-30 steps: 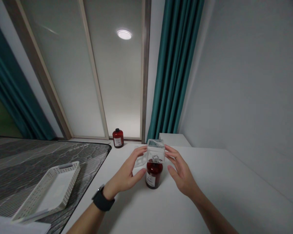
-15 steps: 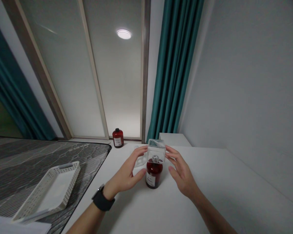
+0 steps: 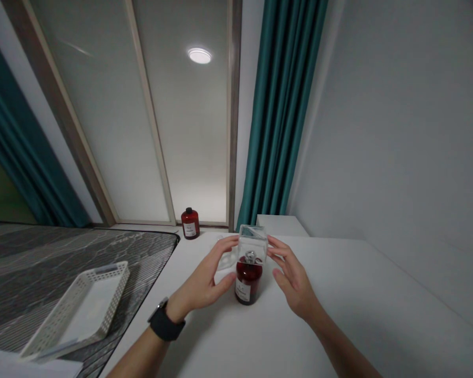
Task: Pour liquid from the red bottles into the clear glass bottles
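Observation:
A dark red bottle (image 3: 248,283) with a white label stands upright on the white table in front of me. Over its neck is a clear square container (image 3: 253,243), through which the bottle's top shows; whether it rests on the bottle I cannot tell. My left hand (image 3: 205,275) has its fingertips against the container's left side, its thumb apart near the bottle. On the opposite side, the fingertips of my right hand (image 3: 294,281) touch the container, with the fingers curved. Another clear object (image 3: 226,258) is partly hidden behind my left hand.
A second red bottle (image 3: 189,224) with a black cap stands at the table's far left corner. Left of the white table (image 3: 228,346), a white perforated basket (image 3: 116,294) lies on a dark striped surface, near white paper (image 3: 31,366). A white box-like block (image 3: 281,226) stands behind the table.

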Demonstrator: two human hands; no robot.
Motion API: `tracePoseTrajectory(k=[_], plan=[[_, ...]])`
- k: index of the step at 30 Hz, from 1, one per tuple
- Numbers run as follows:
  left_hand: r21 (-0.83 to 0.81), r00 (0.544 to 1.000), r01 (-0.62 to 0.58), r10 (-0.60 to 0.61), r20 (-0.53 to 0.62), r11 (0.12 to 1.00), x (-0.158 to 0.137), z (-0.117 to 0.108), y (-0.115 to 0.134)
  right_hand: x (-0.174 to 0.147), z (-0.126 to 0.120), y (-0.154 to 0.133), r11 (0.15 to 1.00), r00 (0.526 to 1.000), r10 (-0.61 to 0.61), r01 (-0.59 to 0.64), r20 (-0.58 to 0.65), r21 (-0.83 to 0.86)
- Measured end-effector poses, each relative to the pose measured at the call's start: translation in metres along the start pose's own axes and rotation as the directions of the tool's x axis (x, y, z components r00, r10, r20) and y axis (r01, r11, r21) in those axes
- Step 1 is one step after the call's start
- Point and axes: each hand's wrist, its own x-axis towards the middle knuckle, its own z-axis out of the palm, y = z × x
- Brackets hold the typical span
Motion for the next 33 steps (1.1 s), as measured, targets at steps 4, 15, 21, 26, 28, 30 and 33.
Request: tracePoseTrajectory(k=[4, 15, 21, 26, 28, 30, 33], plan=[[-0.006, 1.0, 0.018, -0.018, 0.002, 1.0, 0.001, 0.0, 0.001, 0.0, -0.001, 0.001, 1.0, 1.0, 0.001, -0.001, -0.001, -0.006], [-0.073, 1.0, 0.023, -0.023, 0.001, 0.997, 0.002, 0.003, -0.005, 0.004, 0.002, -0.001, 1.0, 0.999, 0.022, -0.023, -0.032, -0.017], [-0.069, 1.0, 0.029, -0.029, -0.002, 0.997, 0.003, 0.004, -0.004, 0.006, 0.005, 0.001, 0.998, 0.995, 0.063, -0.063, -0.072, -0.001], [-0.052, 0.999, 0.038, -0.038, 0.009, 0.998, 0.002, 0.003, -0.005, 0.01, 0.005, 0.001, 0.995, 0.991, 0.098, -0.099, -0.091, -0.002], [-0.044, 0.999, 0.039, -0.038, 0.011, 0.998, 0.002, 0.003, -0.005, 0.011, 0.005, 0.0, 0.995, 0.991, 0.103, -0.103, -0.087, -0.003], [-0.04, 0.999, 0.037, -0.037, 0.008, 0.999, 0.002, 0.003, -0.005, 0.012, 0.005, 0.0, 0.995, 0.991, 0.102, -0.102, -0.084, -0.004], [-0.035, 0.999, 0.032, -0.031, 0.005, 0.999, 0.002, 0.004, -0.004, 0.01, 0.005, 0.001, 0.995, 0.992, 0.096, -0.096, -0.082, -0.003]])
